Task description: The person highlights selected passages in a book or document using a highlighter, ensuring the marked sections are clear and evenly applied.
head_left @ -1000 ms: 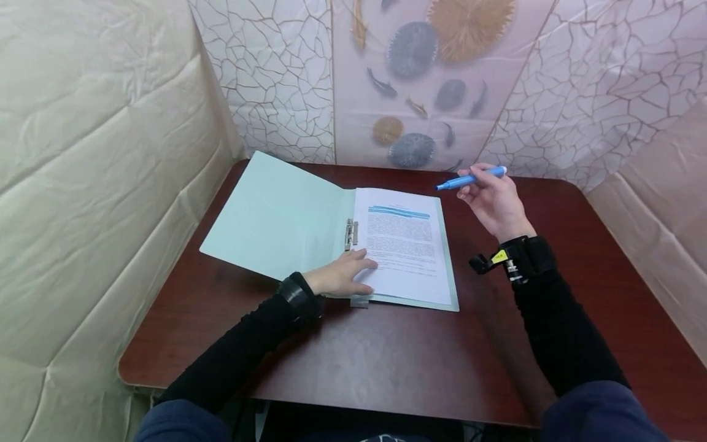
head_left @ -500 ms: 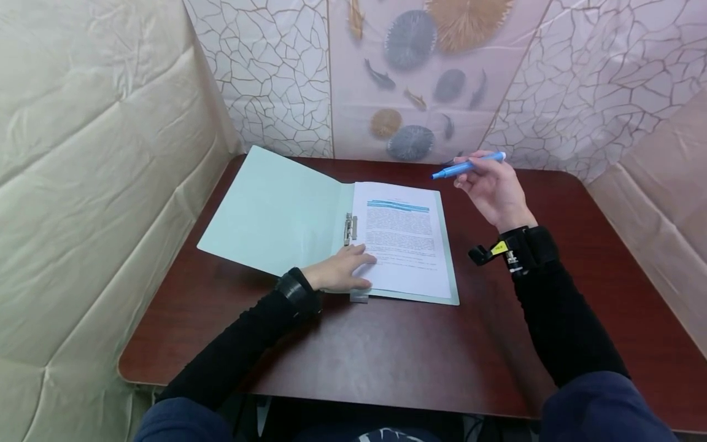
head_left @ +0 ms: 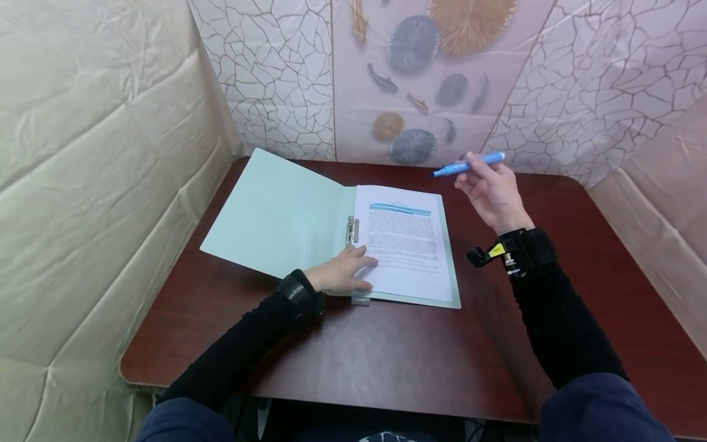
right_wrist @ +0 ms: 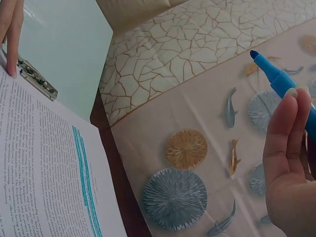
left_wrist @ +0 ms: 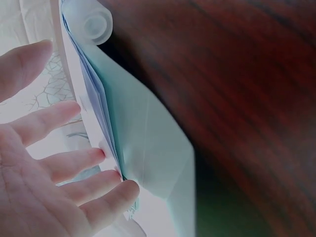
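Observation:
A pale green folder [head_left: 282,212] lies spread on the table, with a metal clip [head_left: 351,231] at its spine. On its right side sits a stack of printed paper [head_left: 405,245], whose top lines carry blue highlighting [right_wrist: 85,180]. My left hand [head_left: 343,271] rests on the lower left of the paper, fingers straight and spread, as the left wrist view also shows. Raised above the table's far right part, my right hand [head_left: 494,190] pinches a blue highlighter [head_left: 469,164]. Its uncapped dark tip [right_wrist: 254,54] points left, apart from the paper.
The dark red-brown table [head_left: 397,362] has rounded corners. A patterned backdrop [head_left: 282,80] stands right behind its far edge, and cream sheets [head_left: 110,184] hang at the sides. A clear tab [head_left: 361,301] sticks out at the folder's near edge.
The right hand has risen slightly relative to the folder, the highlighter still in it and turned a little flatter. The left hand stays on the paper; the view shifts slightly.

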Tool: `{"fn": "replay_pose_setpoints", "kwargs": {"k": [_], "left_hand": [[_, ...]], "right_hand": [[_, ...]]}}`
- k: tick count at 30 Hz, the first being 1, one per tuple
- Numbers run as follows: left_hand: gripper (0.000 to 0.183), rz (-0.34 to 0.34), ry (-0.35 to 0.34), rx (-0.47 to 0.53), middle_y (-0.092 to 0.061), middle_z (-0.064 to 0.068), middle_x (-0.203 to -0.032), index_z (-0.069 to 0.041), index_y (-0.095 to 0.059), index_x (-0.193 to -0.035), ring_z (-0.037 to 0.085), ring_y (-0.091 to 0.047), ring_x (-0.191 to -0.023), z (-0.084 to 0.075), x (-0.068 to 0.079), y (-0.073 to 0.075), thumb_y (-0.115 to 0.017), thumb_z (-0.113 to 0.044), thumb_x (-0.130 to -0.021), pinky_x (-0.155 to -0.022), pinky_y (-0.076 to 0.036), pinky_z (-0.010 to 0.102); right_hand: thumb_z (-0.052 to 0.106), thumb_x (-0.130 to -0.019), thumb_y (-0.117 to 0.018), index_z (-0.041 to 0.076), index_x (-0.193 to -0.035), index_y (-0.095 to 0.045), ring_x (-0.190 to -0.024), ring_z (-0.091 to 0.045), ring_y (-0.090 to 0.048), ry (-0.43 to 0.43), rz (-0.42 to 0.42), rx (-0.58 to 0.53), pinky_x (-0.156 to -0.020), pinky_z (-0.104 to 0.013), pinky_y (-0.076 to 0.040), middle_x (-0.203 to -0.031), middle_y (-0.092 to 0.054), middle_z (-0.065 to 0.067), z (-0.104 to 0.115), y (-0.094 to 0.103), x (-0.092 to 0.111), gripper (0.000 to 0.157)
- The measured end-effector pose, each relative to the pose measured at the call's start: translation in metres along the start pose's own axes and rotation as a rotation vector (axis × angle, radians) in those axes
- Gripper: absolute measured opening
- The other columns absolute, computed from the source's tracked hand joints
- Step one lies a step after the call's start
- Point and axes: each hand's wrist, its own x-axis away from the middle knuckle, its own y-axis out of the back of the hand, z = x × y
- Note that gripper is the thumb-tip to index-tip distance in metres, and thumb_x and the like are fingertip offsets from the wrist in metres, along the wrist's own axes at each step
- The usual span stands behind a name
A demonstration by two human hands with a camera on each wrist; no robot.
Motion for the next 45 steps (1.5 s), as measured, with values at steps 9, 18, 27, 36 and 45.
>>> {"fn": "replay_pose_setpoints", "kwargs": {"k": [9, 18, 27, 36, 45], "left_hand": [[0.057, 0.012, 0.003, -0.008, -0.017, 0.019, -0.160, -0.017, -0.045, -0.145, 0.037, -0.009, -0.150, 0.002, 0.001, -0.004, -0.062, -0.033, -0.093, -0.122, -0.012, 0.048], [0.058, 0.034, 0.021, -0.023, -0.014, 0.019, -0.161, -0.019, -0.041, -0.147, 0.037, -0.006, -0.150, 0.001, 0.001, -0.003, -0.060, -0.035, -0.095, -0.122, -0.012, 0.049], [0.060, 0.044, 0.040, -0.022, -0.011, 0.020, -0.161, -0.019, -0.038, -0.149, 0.039, -0.005, -0.150, -0.002, 0.001, -0.001, -0.058, -0.038, -0.095, -0.120, -0.016, 0.051], [0.061, 0.058, 0.054, -0.030, -0.009, 0.018, -0.162, -0.020, -0.037, -0.150, 0.037, -0.003, -0.151, -0.001, -0.001, 0.001, -0.057, -0.038, -0.096, -0.121, -0.015, 0.050], [0.060, 0.072, 0.046, -0.025, -0.008, 0.018, -0.162, -0.021, -0.037, -0.150, 0.037, -0.004, -0.151, -0.001, -0.001, -0.001, -0.057, -0.039, -0.096, -0.121, -0.015, 0.050]], "right_hand": [[0.008, -0.098, -0.052, -0.003, -0.096, -0.058, -0.075, -0.025, -0.073, 0.003, 0.039, 0.006, -0.077, -0.034, -0.058, -0.085, -0.074, -0.017, -0.007, -0.002, -0.002, 0.012], [0.006, -0.098, -0.053, 0.000, -0.089, -0.052, -0.081, -0.028, -0.073, 0.005, 0.047, 0.027, -0.081, -0.039, -0.058, -0.098, -0.074, -0.020, -0.018, -0.002, -0.009, 0.011], [0.006, -0.090, -0.065, 0.001, -0.096, -0.064, -0.075, -0.020, -0.072, -0.075, -0.105, 0.150, -0.077, -0.031, -0.058, -0.094, -0.075, -0.012, -0.049, 0.000, -0.028, 0.008], [0.009, -0.091, -0.064, 0.000, -0.111, -0.058, -0.085, -0.021, -0.074, -0.145, -0.118, 0.227, -0.087, -0.035, -0.056, -0.100, -0.074, -0.011, -0.080, -0.001, -0.040, 0.022], [0.012, -0.090, -0.066, -0.006, -0.129, -0.050, -0.092, -0.020, -0.073, -0.223, -0.182, 0.336, -0.091, -0.035, -0.054, -0.101, -0.074, -0.009, -0.106, 0.001, -0.045, 0.045]]}}
